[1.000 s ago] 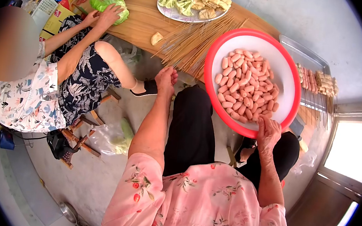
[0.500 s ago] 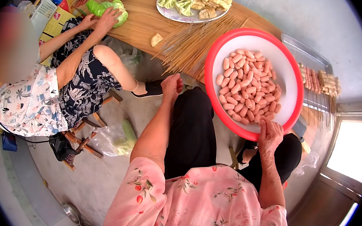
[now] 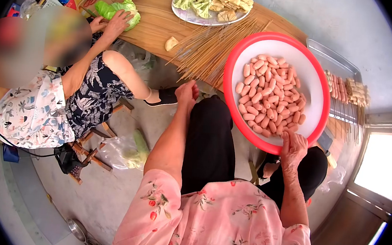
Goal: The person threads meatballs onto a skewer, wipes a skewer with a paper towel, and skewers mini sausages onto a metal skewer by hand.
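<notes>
A white basin with a red rim holds many small pink sausages; it sits tilted above my right knee, by the table edge. My right hand is closed at the basin's near rim, its fingertips over the inner wall close to the lowest sausages. My left hand is held closed above my left knee, left of the basin; whatever its fingers may hold is hidden. Just beyond it, a pile of thin wooden skewers lies on the wooden table, partly behind the basin.
An oval plate carries cabbage pieces and tofu-skin-like slices. A metal tray at right holds filled skewers. At left a seated person's hands hold a cabbage. A plastic bag with a green vegetable lies on the floor.
The view has shifted slightly. The person at left has leaned a little, with the hands still on the cabbage. Both my hands stay in nearly the same place.
</notes>
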